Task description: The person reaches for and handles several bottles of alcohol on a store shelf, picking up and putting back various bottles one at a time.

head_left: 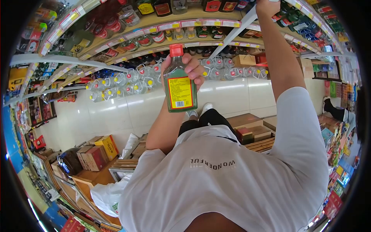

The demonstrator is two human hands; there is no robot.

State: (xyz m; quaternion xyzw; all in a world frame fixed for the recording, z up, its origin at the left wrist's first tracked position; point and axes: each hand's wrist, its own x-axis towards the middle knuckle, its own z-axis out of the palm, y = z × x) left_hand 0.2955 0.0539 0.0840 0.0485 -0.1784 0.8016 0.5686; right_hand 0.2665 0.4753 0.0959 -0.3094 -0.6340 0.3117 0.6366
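Note:
My left hand [195, 69] is wrapped around a flat green glass bottle [162, 82] from behind, with fingers on its right side. The bottle is upright, with a red cap [176, 50] and a red-bordered yellow label [180, 92] carrying small print and a barcode toward me. At the top edge of the view, my right hand [267, 7] is raised against a white shelf upright [241, 28]. The frame cuts that hand off, and its fingers are mostly hidden.
Shelves of bottles [158, 36] curve across the far side. Large clear handled jugs [139, 79] stand on the floor below them. Cartons [92, 156] and a white plastic bag [108, 191] are at lower left. More boxes [251, 127] lie beside my legs. Another person's leg [334, 110] shows at far right.

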